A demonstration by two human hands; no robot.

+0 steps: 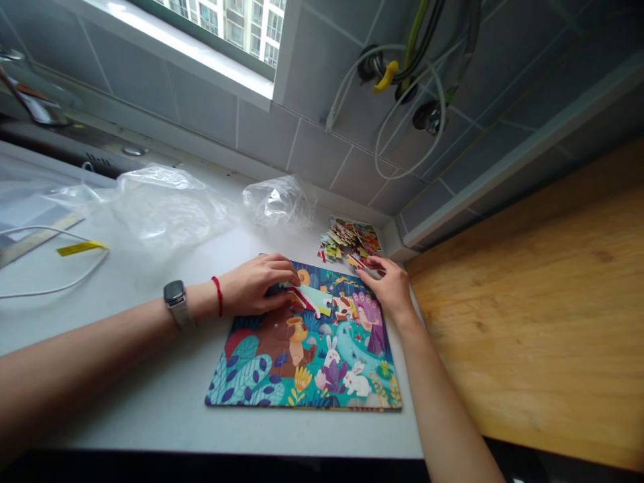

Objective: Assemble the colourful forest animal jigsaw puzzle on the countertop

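A colourful jigsaw puzzle picture of rabbits, a bear and plants lies flat on the white counter. On top of it rests a small strip of joined puzzle pieces, pale green with a red edge. My left hand, wearing a red string and a watch at the wrist, has its thumb and fingers closed at the strip's left end. Past the picture's upper right corner, my right hand pinches a red and yellow puzzle piece. Just beyond it sits a heap of loose puzzle pieces.
Crumpled clear plastic bags lie at the back left, with a white cable near them. A wooden board borders the counter on the right. Tiled wall rises behind, with pipes and hoses.
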